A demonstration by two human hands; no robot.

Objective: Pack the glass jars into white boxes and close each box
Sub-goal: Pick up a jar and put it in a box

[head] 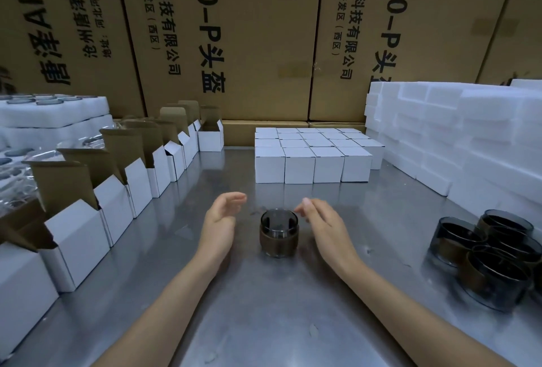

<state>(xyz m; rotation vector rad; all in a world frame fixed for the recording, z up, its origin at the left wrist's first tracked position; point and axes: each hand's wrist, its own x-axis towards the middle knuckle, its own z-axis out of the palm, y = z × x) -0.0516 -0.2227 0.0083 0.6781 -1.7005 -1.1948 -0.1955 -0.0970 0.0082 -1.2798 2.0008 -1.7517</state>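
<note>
Hands flank the glass jar (279, 233) at frame center. Your left hand (220, 220) and right hand (322, 221) hover with loose fingers, holding nothing.

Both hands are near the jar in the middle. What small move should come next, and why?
Probably bring both hands together onto the jar. The left hand and right hand flank it, open, not touching, and it stands unboxed on the table.

Jar (279, 233) on table (264, 308) between hands, open boxes (123, 190) left, closed boxes (311, 155) behind
</note>
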